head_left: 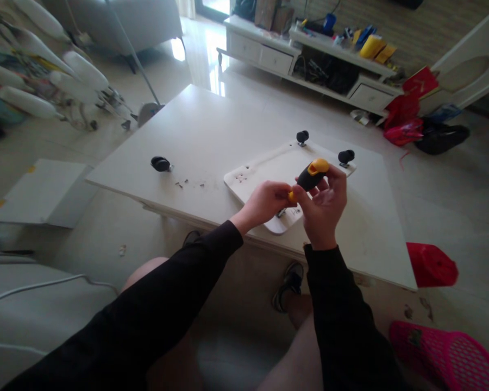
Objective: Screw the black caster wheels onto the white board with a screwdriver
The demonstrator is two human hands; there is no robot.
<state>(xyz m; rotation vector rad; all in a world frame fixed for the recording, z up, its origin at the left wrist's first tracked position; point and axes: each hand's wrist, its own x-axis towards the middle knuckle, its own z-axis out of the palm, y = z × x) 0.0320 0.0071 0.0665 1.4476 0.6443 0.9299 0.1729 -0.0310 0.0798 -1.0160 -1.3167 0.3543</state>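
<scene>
Two hands on one screwdriver [311,177], black and yellow, tilted, above the near part of a white board [264,170]. Right hand [325,209]: fingers curled round the black grip, yellow butt end up and clear of the palm. Left hand [266,203]: thumb and fingers pinched narrow on the yellow lower end. Shaft and tip hidden behind the fingers, so can't tell if it's seated in anything.

Board lies flat on the white table [179,130], right of middle. Two black casters stand wheel-up at its far side: one caster [302,137] at the far corner, another caster [346,157] at the right one. Metal fitting [281,213] shows at the near corner, just below the left hand, partly covered. Left corner has a cluster of holes [240,177], bare of any wheel.

One loose caster [160,163] lies on the table, well left of the board. Few small dark screws [180,184] scattered between it and the board, nearer the caster.
</scene>
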